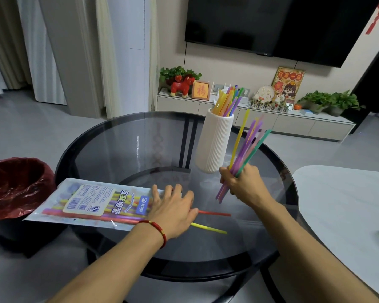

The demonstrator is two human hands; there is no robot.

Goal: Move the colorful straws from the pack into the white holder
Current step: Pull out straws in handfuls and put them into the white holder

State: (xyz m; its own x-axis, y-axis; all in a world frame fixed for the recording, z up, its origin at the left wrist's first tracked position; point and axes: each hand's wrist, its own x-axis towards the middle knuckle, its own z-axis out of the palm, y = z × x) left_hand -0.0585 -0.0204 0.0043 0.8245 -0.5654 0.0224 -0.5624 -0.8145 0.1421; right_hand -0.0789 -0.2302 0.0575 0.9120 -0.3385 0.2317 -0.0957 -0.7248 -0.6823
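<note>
Gripping a bundle of straws [245, 147] just right of the white holder [214, 141] at frame centre, the right hand [242, 182] is curled round them. The left hand [173, 208] lies flat, fingers straight, on the pack [90, 204] (lower left), two straws [212, 221] poking out beside it on the glass table [123, 149].

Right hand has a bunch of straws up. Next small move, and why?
Probably carry the bunch of straws in the right hand up and left over the white holder: its mouth is open, partly filled, while the left hand rests flat on the pack.
</note>
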